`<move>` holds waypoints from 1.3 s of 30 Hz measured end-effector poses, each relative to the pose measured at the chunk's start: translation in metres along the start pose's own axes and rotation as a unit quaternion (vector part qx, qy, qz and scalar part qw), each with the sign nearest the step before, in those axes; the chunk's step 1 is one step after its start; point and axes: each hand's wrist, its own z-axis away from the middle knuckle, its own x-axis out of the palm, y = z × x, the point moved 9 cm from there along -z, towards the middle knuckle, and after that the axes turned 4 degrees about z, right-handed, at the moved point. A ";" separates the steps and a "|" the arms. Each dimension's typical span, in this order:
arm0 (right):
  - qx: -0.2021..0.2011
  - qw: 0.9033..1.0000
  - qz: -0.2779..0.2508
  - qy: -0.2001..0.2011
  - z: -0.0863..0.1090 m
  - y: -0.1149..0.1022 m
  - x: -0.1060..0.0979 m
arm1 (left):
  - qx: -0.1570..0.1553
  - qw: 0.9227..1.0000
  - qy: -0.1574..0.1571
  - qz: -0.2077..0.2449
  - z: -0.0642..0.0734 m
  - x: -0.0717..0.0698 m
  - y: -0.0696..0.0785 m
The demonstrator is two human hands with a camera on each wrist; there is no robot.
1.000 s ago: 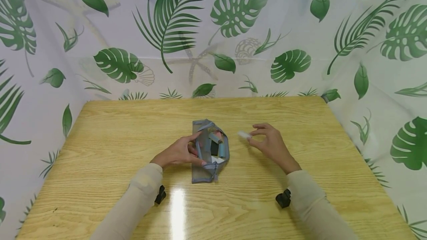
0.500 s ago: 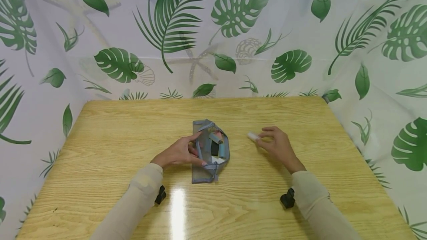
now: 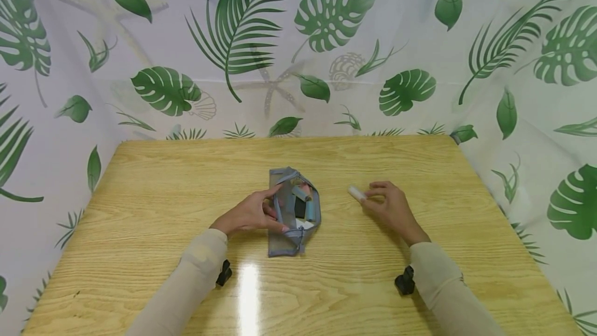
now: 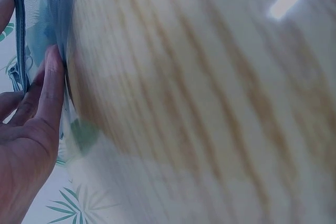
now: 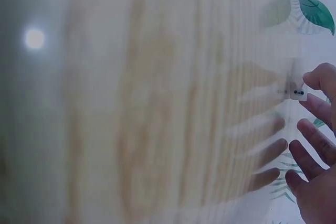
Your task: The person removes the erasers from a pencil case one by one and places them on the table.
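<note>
A grey-blue see-through zip pouch (image 3: pixel 282 247) lies with its mouth unzipped. My left hand (image 3: pixel 247 212) grips its near side, thumb and fingers spread along the rim. Inside sit blue rolled or block-like pieces (image 3: pixel 310 210), a black piece (image 3: pixel 300 208), something pink and something white. In the left wrist view, my left fingers (image 4: pixel 51 77) press against the mesh. To the right, my right hand (image 3: pixel 391 207) pinches one end of a small white block (image 3: pixel 356 193). The right wrist view shows two dark dots on the block (image 5: pixel 298 94), which meets its reflection on the tabletop.
The wood-grain table (image 3: pixel 186 170) is glossy, with a bright light streak (image 3: pixel 249 294) near the front. Leaf-patterned white cloth (image 3: pixel 261 102) hangs behind and along both sides. Black wrist devices (image 3: pixel 404 281) sit under the sleeves.
My right hand has moved right and slightly toward me with the white block, away from the pouch, and come down to the table. My left hand and the pouch have stayed put.
</note>
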 end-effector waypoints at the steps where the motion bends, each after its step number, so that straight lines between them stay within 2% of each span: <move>1: -0.001 1.000 0.000 0.001 0.000 0.000 0.000 | 0.000 1.000 0.000 0.000 0.000 0.000 0.000; 39: 0.013 1.000 0.009 -0.001 0.000 -0.002 -0.001 | -0.016 1.000 0.003 -0.011 0.000 -0.002 -0.001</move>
